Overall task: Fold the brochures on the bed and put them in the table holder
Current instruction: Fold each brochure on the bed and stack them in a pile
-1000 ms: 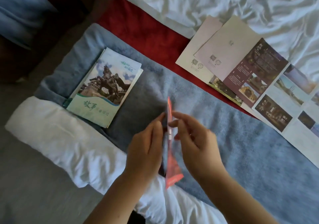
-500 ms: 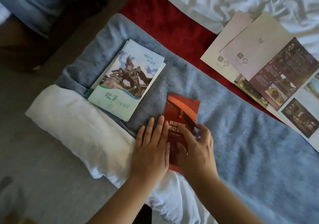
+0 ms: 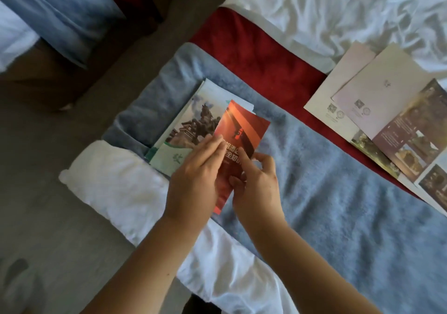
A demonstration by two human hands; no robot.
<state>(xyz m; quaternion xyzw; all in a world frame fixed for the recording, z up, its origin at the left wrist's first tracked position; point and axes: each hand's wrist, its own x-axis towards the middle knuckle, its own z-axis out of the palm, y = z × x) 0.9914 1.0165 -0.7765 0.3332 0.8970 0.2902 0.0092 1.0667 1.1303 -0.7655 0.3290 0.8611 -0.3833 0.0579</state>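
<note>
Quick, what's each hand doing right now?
Left hand: open, straight fingers resting on the red brochure.
Right hand: closed, pinching the red brochure.

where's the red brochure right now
Head view, centre: the red brochure is between the left hand and right hand, its top overlapping the green brochure on the blue towel.

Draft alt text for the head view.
The right hand pinches a folded red brochure while the left hand lays straight fingers on it, over a green-and-white brochure on a blue towel. Unfolded brochures lie to the right on the bed.
</note>
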